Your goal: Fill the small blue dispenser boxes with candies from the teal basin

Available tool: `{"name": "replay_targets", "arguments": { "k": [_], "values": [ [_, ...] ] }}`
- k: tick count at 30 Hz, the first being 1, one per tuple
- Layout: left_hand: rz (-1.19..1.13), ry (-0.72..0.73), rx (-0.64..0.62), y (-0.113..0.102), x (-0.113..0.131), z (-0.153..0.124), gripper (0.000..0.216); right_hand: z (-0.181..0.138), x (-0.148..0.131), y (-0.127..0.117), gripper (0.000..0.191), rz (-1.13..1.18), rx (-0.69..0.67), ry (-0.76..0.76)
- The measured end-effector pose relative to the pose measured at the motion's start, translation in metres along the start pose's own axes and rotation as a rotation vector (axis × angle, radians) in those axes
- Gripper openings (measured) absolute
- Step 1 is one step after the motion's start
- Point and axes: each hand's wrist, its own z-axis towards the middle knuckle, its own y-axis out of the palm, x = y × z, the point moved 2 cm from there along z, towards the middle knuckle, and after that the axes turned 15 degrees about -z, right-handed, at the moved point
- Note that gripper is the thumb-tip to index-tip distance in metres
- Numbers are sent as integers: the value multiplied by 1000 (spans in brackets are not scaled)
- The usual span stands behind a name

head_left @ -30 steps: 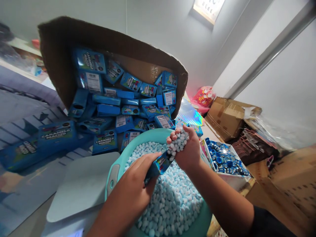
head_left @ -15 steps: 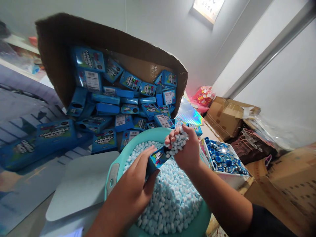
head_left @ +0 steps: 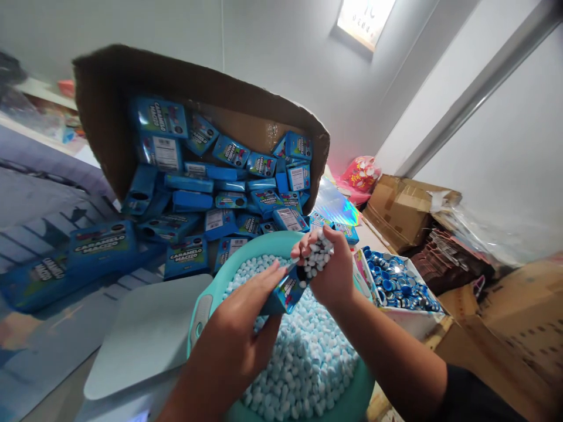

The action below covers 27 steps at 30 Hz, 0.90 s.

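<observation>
My left hand (head_left: 246, 325) is closed around a small blue candy box (head_left: 288, 290), tilted so its dark round opening faces my right hand. My right hand (head_left: 329, 269) cups a heap of pale blue and white candies (head_left: 317, 255) right at that opening. A few candies sit at the opening's edge. Below both hands stands a turquoise basin (head_left: 206, 293) full of the same candies (head_left: 308, 363). How many candies are inside the box is hidden.
A tipped cardboard carton (head_left: 197, 82) behind the basin holds several blue boxes (head_left: 231, 151), with more spilling in front. At left is a grey flat-topped device (head_left: 141, 328). A white box of blue caps (head_left: 400, 281) stands right, beside brown cartons (head_left: 398, 205).
The candy box has turned and shifted slightly right, its opening now against my right hand. The heap in my right hand looks somewhat smaller. The view has tilted slightly.
</observation>
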Motion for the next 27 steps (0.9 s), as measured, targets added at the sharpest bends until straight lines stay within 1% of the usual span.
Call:
{"name": "replay_targets", "arguments": {
  "k": [2, 5, 10, 14, 18, 22, 27],
  "values": [
    [3, -5, 1, 1, 0, 0, 48, 0, 1, 0, 30, -4, -14, -27],
    [-1, -99, -25, 2, 1, 1, 49, 0, 3, -1, 31, -23, -10, -38],
    [14, -63, -23, 2, 1, 1, 50, 1, 6, -1, 30, -18, -3, -5],
    [14, -80, -38, 2, -2, 0, 48, 0, 6, 1, 30, -28, -6, 17],
    [13, -63, -39, 2, -3, -2, 48, -1, 6, 1, 31, -25, -25, 38],
    [15, -121, -50, 2, -4, -2, 48, 1, 6, -1, 31, 2, -37, 65],
    [-8, -151, -38, 2, -1, -1, 47, 4, 7, -3, 31, 22, -21, 97]
  ]
}}
